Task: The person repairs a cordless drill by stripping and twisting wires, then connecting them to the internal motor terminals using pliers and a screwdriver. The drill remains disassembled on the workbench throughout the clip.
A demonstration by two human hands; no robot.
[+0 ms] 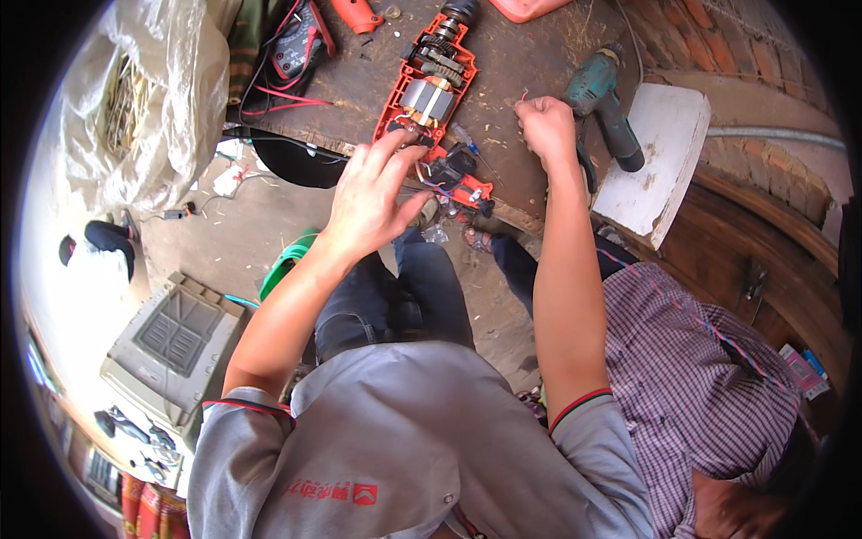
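Note:
An opened power tool [427, 90] with an orange housing half lies on the worn bench top, its gears, shaft and motor exposed. My left hand [373, 190] reaches over its near end, fingertips touching the parts below the motor, fingers stretched and thumb apart. Under that hand, a black switch-like part with wires [453, 166] sits at the bench's front edge; some of it is hidden. To the right of the tool, my right hand [548, 128] is closed in a pinch above the bench. Something small and thin shows at its fingertips, too small to name.
A teal cordless drill [594, 85] rests by a white board [660, 148] on the right. At back left are a multimeter [294, 49] with red leads and a clear plastic bag [148, 108]. A person in a checked shirt [691, 350] is close on my right.

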